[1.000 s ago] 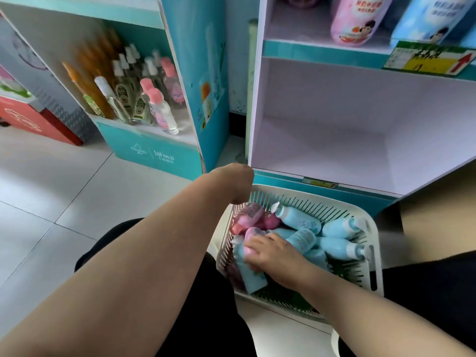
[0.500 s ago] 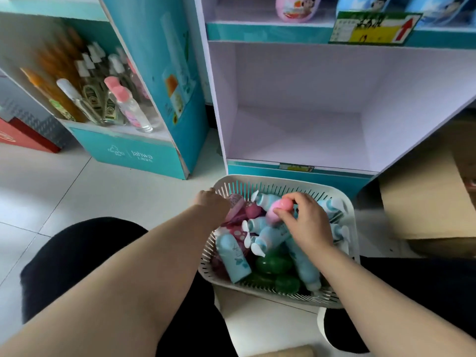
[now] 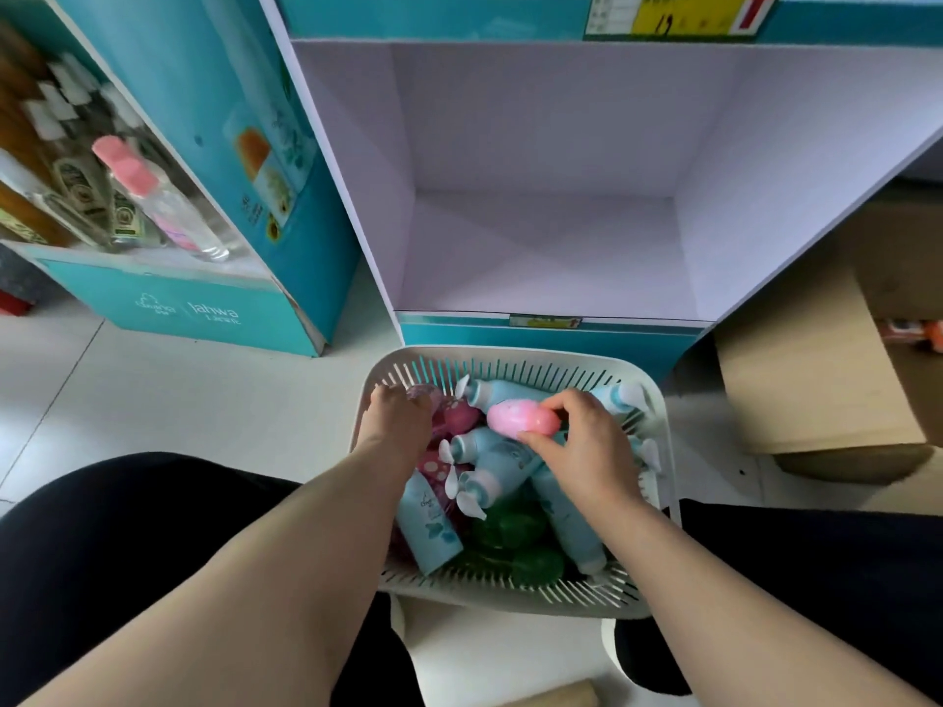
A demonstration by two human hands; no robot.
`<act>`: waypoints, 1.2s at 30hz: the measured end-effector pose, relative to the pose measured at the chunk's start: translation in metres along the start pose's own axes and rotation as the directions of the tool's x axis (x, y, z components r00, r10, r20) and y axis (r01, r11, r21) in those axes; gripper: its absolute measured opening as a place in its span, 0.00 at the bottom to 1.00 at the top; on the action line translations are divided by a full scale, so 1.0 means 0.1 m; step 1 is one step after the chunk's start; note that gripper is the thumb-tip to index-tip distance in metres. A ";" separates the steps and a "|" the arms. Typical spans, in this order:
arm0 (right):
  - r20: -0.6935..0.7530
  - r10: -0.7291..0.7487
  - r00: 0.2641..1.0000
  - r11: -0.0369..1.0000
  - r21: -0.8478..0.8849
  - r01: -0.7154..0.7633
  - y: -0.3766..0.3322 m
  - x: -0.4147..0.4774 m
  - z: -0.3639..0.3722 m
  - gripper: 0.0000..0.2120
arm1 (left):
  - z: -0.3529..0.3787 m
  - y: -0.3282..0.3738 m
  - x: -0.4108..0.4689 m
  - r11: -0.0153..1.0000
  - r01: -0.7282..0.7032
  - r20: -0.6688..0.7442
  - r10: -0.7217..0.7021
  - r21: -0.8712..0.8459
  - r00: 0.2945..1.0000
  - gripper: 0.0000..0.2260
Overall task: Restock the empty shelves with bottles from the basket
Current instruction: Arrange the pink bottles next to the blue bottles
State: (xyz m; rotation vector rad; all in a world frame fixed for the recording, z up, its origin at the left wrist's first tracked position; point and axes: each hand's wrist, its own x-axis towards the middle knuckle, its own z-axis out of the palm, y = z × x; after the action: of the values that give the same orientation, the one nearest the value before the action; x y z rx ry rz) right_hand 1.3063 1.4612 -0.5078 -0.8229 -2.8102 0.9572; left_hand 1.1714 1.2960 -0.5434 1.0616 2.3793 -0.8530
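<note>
Items as I see them through the head camera:

1. Basket: white, slotted walls, on the pale floor between my knees, at 6 o'clock from the shelf.
2. Empty shelf: lilac compartment at 12 o'clock of the basket, nothing on its board. A yellow price tag sits on the teal edge above it.
3. Pink bottle: lifted just above the pile, lying sideways, over the basket's 12 o'clock half.
4. Right hand: thumb and curled fingers pinch the pink bottle at its right end.
5. Left hand: reaching down into the basket's 10 o'clock corner, fingertips on the dark pink bottles. I cannot tell whether it has a grip on one.
6. Blue bottles: several with white caps, heaped across the middle.
7. Green bottles: low in the pile, toward 6 o'clock.
8. Neighbouring display: teal, at 10 o'clock, holding spray bottles.
9. Cardboard box: at 3 o'clock, on the floor.
</note>
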 end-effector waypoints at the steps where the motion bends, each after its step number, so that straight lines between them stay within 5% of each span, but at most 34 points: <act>1: 0.006 -0.006 1.000 1.000 -0.004 0.006 -0.01 0.01 0.00 0.16 | -0.05 -0.01 -0.02 0.998 0.059 -0.036 -0.060 -0.033 0.998 0.23; 6: 0.016 -0.041 0.999 0.999 -0.017 0.042 -0.14 0.02 -0.13 0.14 | -0.33 -0.10 -0.21 0.897 0.209 -0.172 -0.294 -0.391 0.940 0.17; 18: -0.039 -0.334 0.942 0.918 -0.241 0.316 -0.79 -0.36 -0.91 0.12 | -1.12 -0.21 -1.22 0.600 -0.002 -0.300 -0.397 -0.800 0.867 0.14; 28: -0.277 -0.459 0.844 0.883 -0.245 0.400 -1.48 -0.48 -2.08 0.15 | -2.19 -0.85 -2.07 0.751 -0.173 -0.664 -0.421 -0.638 0.618 0.14; 36: -0.408 -0.487 0.772 0.872 -0.189 0.451 -1.77 -0.20 -2.45 0.13 | -3.27 -1.50 -2.25 0.795 -0.101 -0.749 -0.508 -0.598 0.426 0.13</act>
State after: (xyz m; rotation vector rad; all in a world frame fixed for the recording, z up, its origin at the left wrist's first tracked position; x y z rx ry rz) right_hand 1.2947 1.4682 -0.2046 -0.2537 -2.4642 0.4955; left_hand 1.1637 1.3179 -0.1194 1.0659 3.3444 0.6561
